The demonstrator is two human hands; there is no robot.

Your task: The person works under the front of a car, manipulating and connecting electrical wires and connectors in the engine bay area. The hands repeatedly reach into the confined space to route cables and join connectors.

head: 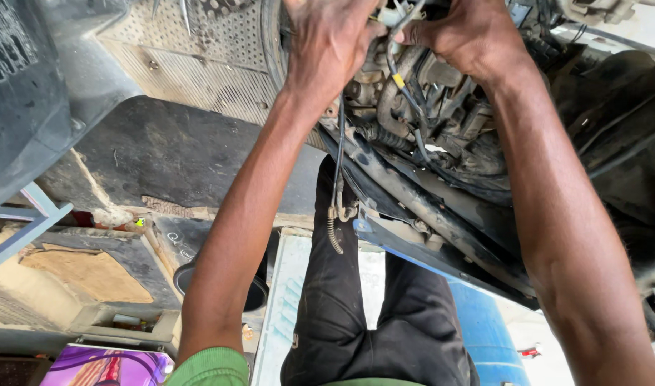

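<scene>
Both my arms reach up under a vehicle into a cluster of engine parts, hoses and cables (413, 121). My left hand (327, 43) is closed around something among the parts at the top; what it grips is hidden by the fingers. My right hand (463, 36) is closed on a thin dark cable (399, 64) with a yellow mark that curves down between the hands. A thin cable ending in a coiled spring (334, 229) hangs below my left wrist.
A dirty black frame rail (427, 207) with a blue edge runs diagonally under the parts. A perforated metal plate (199, 71) lies upper left. My legs in black trousers (370, 314) stretch below, beside a blue drum (484, 336), a black round opening (256, 293) and a purple box (106, 368).
</scene>
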